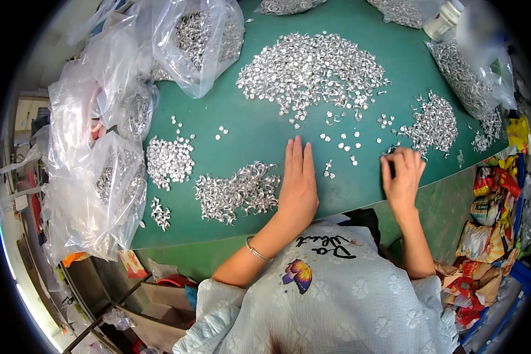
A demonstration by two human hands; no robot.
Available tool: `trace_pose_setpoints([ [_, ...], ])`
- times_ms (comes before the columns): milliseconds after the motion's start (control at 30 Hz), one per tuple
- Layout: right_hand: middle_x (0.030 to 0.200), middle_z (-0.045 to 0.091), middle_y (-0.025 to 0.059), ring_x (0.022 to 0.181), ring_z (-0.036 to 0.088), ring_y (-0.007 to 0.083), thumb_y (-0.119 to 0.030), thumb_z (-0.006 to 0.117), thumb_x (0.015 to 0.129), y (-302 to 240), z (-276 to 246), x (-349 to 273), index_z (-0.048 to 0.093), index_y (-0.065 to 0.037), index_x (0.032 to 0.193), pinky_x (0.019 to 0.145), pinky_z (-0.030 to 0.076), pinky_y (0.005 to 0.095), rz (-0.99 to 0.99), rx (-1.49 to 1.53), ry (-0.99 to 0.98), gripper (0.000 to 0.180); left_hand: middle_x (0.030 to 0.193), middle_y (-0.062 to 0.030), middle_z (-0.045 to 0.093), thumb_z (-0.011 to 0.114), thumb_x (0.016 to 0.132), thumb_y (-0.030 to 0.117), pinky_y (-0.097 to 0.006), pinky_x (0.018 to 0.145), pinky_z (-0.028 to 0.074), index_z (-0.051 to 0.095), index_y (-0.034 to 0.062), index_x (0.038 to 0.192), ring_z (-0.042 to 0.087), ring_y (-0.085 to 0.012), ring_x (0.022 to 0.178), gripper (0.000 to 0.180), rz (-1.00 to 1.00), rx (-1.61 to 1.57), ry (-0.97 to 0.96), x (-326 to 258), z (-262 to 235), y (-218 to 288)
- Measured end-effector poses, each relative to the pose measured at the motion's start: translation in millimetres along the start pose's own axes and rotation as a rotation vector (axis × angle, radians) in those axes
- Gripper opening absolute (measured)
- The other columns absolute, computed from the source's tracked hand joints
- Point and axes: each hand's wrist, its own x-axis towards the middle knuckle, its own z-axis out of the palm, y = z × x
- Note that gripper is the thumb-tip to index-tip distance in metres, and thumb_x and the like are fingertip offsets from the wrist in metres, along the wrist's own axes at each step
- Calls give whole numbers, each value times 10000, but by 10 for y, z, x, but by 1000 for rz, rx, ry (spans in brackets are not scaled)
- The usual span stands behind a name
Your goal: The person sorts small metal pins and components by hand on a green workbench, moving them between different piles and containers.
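Note:
My left hand (300, 184) lies with its fingers stretched out and close together on the green table. Its outer edge is beside a heap of curved silver metal pieces (239, 192). My right hand (403, 177) is bent, with the fingertips down at the near-left edge of another heap of silver pieces (435, 123). A few small pieces show by its thumb and fingertips; whatever the fingers hold is hidden. Between the hands, small flower-shaped silver pieces (343, 141) lie scattered. Beyond them spreads a large heap of mixed silver pieces (312, 71).
Clear plastic bags of metal pieces (197, 41) crowd the left side. Another filled bag (463, 76) and a white bottle (443, 20) stand at the far right. A round heap of flower-shaped pieces (170, 160) lies at left. Colourful packages (484, 206) sit beyond the table's right edge.

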Motion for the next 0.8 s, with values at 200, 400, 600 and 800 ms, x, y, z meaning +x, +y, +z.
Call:
trace_pose_setpoints([
  [200, 1072, 589, 152, 984, 545, 338, -49, 662, 829, 4, -2, 148, 608, -5, 1032, 863, 427, 436, -1, 182, 65, 215, 1471, -265, 310, 658, 861, 66, -494, 1134, 287, 328, -70, 1403, 281, -465, 1384, 649, 49, -156, 0, 113, 169, 164],
  [400, 1387, 478, 212, 1340, 410, 380, 2, 548, 899, -501, 226, 194, 505, 56, 1304, 1088, 362, 464, -79, 484, -207, 411, 1483, -242, 303, 713, 826, 96, -547, 1141, 243, 334, -8, 1427, 272, -454, 1392, 718, 145, -199, -72, 266, 152, 68],
  [600, 1412, 455, 204, 1361, 386, 385, 11, 535, 908, -470, 116, 118, 473, 68, 1324, 1132, 316, 477, -8, 602, -211, 425, 1471, -245, 319, 722, 805, 74, -539, 1145, 239, 345, -17, 1417, 275, -441, 1396, 725, 130, -125, -49, 223, 79, 75],
  [800, 1456, 377, 219, 1397, 313, 395, -74, 674, 837, -667, 157, 125, 393, 62, 1383, 1140, 300, 484, -187, 504, -393, 629, 1440, -256, 368, 688, 832, 59, -503, 1114, 306, 367, -47, 1389, 320, -444, 1367, 651, 22, -23, 76, 296, -35, 4],
])
